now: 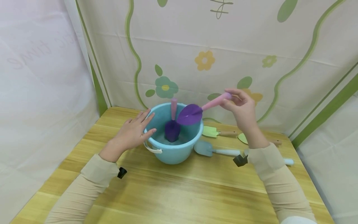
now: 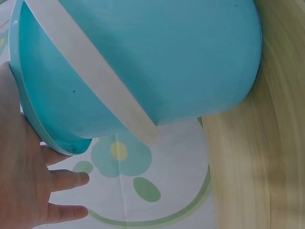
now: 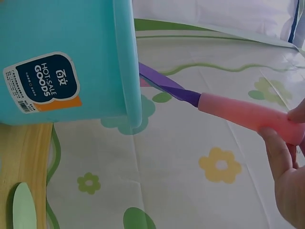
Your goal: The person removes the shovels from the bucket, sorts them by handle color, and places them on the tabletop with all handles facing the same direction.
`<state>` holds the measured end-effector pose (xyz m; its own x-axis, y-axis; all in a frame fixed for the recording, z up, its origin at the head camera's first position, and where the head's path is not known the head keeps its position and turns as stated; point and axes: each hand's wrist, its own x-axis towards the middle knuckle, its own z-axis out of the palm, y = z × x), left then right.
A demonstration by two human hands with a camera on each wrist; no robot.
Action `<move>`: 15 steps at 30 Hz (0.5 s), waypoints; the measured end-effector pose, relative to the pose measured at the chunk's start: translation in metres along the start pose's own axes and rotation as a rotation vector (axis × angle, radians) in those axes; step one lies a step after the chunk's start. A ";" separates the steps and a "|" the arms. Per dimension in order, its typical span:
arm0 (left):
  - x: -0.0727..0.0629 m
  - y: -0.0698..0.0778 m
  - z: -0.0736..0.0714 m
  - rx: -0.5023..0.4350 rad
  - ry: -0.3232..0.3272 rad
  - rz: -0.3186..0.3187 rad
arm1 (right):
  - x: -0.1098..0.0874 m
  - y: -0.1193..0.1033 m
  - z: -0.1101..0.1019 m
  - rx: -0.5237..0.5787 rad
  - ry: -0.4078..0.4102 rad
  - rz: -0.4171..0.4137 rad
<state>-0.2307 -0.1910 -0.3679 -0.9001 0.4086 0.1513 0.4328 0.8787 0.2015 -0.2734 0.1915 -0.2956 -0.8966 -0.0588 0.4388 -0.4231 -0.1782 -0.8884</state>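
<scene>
A light blue bucket (image 1: 173, 155) stands upright on the wooden table. My left hand (image 1: 134, 130) rests on its left rim with the fingers spread. By the end of its pink handle, my right hand (image 1: 241, 107) pinches a purple trowel (image 1: 191, 115), whose blade tilts down over the bucket's right rim. In the right wrist view the fingers hold that pink handle (image 3: 243, 112), and the blade is partly hidden behind the rim. Inside the bucket leans a second purple trowel (image 1: 172, 130), its pink handle against the far wall.
Right of the bucket lie a green trowel (image 1: 210, 131) with a wooden handle and a pale blue shovel (image 1: 204, 148). Another green tool (image 1: 242, 138) and a white-handled one (image 1: 288, 161) are partly covered by my right arm. A printed cloth (image 1: 179, 37) hangs behind the table.
</scene>
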 end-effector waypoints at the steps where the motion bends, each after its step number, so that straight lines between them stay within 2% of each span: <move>1: 0.000 0.000 0.000 0.001 0.000 -0.001 | 0.000 0.000 -0.001 0.018 0.001 0.003; 10: -0.001 0.001 0.000 -0.001 -0.001 0.000 | -0.005 0.002 -0.014 0.113 0.006 0.002; 15: -0.001 0.001 -0.001 -0.006 -0.004 -0.003 | -0.008 0.004 -0.022 0.206 0.005 0.030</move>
<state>-0.2290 -0.1907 -0.3667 -0.9016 0.4068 0.1470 0.4303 0.8784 0.2078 -0.2704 0.2133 -0.3054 -0.9091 -0.0626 0.4119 -0.3613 -0.3737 -0.8543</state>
